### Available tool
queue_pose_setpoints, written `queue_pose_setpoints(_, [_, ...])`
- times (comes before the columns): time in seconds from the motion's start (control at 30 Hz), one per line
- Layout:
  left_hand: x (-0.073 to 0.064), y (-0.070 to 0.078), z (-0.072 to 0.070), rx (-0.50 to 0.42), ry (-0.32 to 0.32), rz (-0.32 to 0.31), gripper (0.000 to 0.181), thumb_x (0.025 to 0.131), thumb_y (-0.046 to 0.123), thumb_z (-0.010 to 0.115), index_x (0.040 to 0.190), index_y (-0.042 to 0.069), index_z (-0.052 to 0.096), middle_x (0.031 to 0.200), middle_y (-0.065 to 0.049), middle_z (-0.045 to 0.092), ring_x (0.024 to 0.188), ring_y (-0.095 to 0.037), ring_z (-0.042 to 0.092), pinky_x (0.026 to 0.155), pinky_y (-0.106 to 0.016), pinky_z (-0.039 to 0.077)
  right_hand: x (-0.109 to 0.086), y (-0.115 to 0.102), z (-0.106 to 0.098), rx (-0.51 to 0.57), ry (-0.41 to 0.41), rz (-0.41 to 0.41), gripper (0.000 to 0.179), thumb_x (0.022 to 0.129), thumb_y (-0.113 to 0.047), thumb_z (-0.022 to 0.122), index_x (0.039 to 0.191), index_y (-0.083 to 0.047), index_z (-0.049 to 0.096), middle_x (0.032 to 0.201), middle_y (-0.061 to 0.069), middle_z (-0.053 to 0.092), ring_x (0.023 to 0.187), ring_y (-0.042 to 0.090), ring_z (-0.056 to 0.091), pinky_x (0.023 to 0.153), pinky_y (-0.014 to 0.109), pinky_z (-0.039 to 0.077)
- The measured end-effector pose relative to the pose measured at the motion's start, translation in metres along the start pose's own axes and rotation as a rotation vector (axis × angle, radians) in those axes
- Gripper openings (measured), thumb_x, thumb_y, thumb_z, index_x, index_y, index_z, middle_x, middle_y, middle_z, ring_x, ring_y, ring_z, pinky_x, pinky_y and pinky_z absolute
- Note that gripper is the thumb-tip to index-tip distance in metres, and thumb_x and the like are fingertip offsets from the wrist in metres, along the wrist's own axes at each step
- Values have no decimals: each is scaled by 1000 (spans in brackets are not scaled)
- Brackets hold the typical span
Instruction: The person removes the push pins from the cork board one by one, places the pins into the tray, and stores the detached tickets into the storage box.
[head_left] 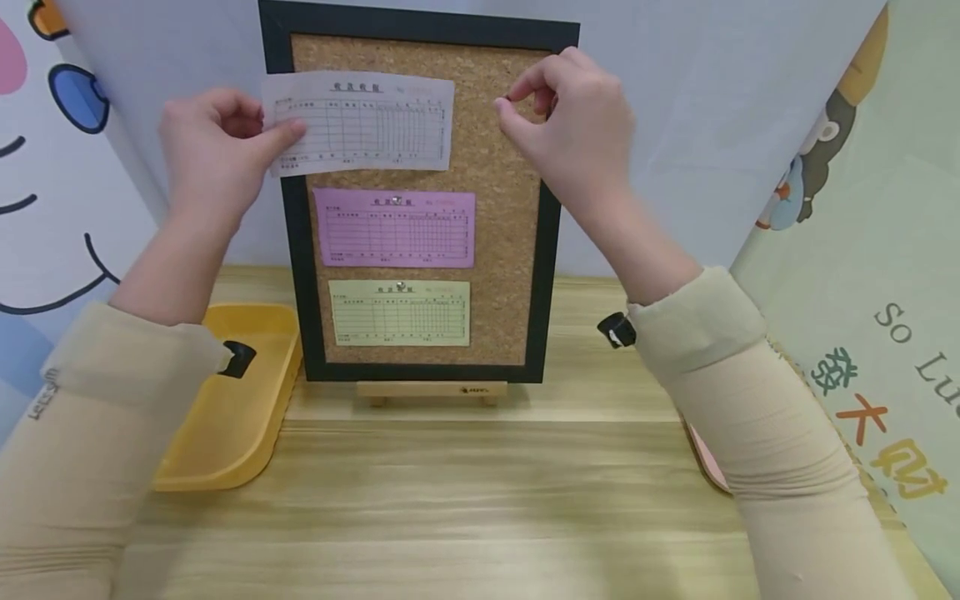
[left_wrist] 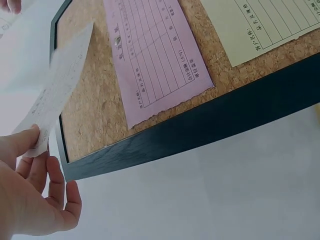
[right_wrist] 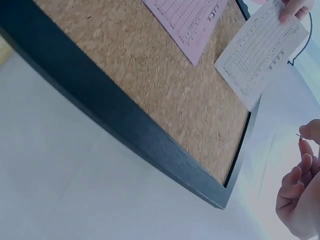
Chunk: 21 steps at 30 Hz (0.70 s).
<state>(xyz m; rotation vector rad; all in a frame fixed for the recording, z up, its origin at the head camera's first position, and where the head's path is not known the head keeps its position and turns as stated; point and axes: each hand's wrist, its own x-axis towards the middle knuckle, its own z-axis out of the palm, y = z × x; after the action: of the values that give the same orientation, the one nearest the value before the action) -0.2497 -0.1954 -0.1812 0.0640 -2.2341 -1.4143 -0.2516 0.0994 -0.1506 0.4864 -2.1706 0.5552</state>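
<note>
My left hand (head_left: 206, 162) pinches the left end of a white receipt slip (head_left: 367, 129) between thumb and fingers. In the head view the slip overlaps the upper part of a black-framed cork board (head_left: 506, 258); the left wrist view shows it angled away from the cork. Near the board's upper right, my right hand (head_left: 588, 125) pinches a small pushpin, its thin point (right_wrist: 299, 135) showing at the fingertips in the right wrist view. Below the white slip, a purple receipt (head_left: 397, 237) and a yellow-green receipt (head_left: 401, 321) are pinned to the cork, each with a pin at its top middle.
The board leans on a small wooden stand (head_left: 431, 389) on the wood-grain table (head_left: 465, 500). A yellow tray (head_left: 247, 425) lies to the left, under my left forearm. At the right, a pink tray edge (head_left: 708, 458) shows beside my right sleeve. White cloth (head_left: 675, 125) hangs behind.
</note>
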Motion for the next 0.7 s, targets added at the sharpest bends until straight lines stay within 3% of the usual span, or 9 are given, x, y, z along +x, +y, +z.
queue_pose_setpoints(0.2, [-9,5,-4,-26,-4,-2,21,77,39,75,86,23,65,83,15,58,85,-5,50,73,-18,40,-6,14,-15,20,48,-16,26,88,-30,63,89,-5,72,77,7,57,73,13,47,62,21,28])
queue_pose_setpoints(0.37, [-17,8,-10,-24,-19,32,17,78,36,75,84,24,65,83,15,61,84,-5,52,69,-18,39,-12,23,-30,52,80,-59,26,87,-26,64,86,-1,72,73,9,55,71,14,46,64,20,29])
queue_pose_setpoints(0.7, [-30,8,-22,31,-34,89,21,80,37,73,92,21,67,88,12,62,85,-6,53,69,-14,41,-30,41,-57,31,54,-43,25,85,-26,68,86,-1,73,72,12,55,68,11,42,65,16,30])
